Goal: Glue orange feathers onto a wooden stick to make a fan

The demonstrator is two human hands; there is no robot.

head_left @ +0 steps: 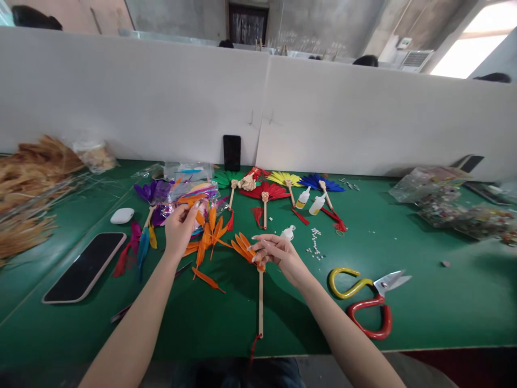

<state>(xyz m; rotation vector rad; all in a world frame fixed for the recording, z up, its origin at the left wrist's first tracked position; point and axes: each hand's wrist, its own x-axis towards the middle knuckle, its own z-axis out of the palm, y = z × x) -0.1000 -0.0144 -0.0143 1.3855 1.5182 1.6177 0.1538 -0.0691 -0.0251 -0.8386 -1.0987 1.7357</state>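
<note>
Our right hand has its fingers pinched on the orange feather fan right where the feathers meet the stick. The stick's long axis runs straight back toward us, feathers fanning away to the upper left. Our left hand fingers are closed on a loose orange feather, just above the orange feather pile. Scissors sit off to the right on the green counter.
</note>
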